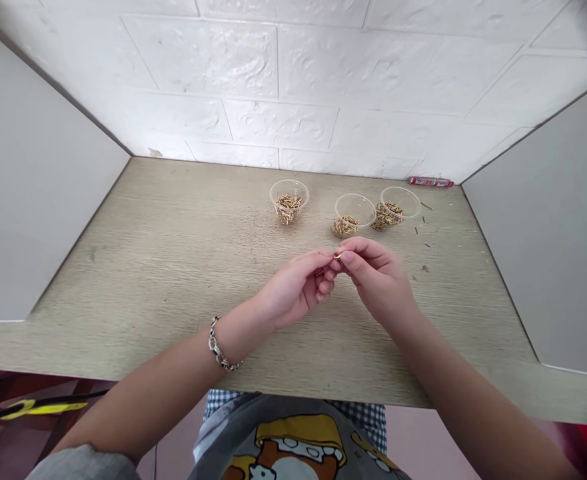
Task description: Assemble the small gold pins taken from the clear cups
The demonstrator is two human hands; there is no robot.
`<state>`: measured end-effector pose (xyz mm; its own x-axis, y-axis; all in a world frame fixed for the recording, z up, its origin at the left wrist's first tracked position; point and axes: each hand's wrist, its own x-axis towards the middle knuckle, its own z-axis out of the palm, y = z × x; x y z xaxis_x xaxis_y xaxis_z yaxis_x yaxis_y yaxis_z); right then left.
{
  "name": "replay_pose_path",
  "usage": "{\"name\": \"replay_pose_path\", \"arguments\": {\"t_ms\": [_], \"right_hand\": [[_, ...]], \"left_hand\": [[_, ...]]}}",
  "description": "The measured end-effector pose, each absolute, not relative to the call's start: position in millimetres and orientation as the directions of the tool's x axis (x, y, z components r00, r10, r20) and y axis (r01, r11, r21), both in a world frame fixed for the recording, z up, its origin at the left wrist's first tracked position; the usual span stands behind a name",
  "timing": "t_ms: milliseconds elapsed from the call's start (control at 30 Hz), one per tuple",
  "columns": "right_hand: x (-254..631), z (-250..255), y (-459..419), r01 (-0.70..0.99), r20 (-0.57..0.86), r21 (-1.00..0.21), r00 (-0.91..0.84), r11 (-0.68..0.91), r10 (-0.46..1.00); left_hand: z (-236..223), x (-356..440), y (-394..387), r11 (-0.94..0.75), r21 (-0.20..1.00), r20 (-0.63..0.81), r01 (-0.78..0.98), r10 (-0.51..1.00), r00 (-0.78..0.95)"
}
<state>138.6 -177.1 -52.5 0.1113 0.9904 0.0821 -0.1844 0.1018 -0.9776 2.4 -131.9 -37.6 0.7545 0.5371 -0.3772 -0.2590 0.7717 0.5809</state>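
My left hand [298,287] and my right hand [376,273] meet above the middle of the wooden table [163,267]. Both pinch a tiny brass-coloured metal piece [337,255] between their fingertips. A chain bracelet [219,347] circles my left wrist. Just beyond the hands stand three clear plastic cups holding small brass pieces: a left cup [288,200], a middle cup [354,215] and a right cup [397,207].
White side panels [33,200] wall the table on the left and right, and a white brick-pattern wall [293,87] closes the back. A red tube-like object [430,181] lies at the back right corner. Small loose bits [424,269] are scattered right of the cups.
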Motion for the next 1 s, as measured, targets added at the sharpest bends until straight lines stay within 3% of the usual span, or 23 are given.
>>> {"name": "replay_pose_path", "arguments": {"t_ms": [233, 500, 833, 1000], "right_hand": [[136.6, -49.9, -178.1, -0.06, 0.088, -0.993, 0.203, 0.102, 0.975], [136.7, -48.7, -181.6, 0.224, 0.246, -0.956, 0.248, 0.191, 0.937], [132.5, -50.3, -184.3, 0.578, 0.517, -0.755, 0.235, 0.309, 0.823], [132.2, -51.4, -184.7, 0.496, 0.443, -0.826, 0.279, 0.268, 0.852]], "left_hand": [[-36.0, 3.5, -133.9, 0.776, 0.546, -0.4, -0.316, 0.573, 0.715], [-36.1, 5.2, -135.9, 0.649, 0.701, -0.383, -0.298, 0.693, 0.611], [-32.8, 8.3, -141.0, 0.588, 0.75, -0.367, -0.303, 0.751, 0.549], [-34.4, 8.3, -141.0, 0.568, 0.767, -0.344, -0.299, 0.758, 0.554]]}}
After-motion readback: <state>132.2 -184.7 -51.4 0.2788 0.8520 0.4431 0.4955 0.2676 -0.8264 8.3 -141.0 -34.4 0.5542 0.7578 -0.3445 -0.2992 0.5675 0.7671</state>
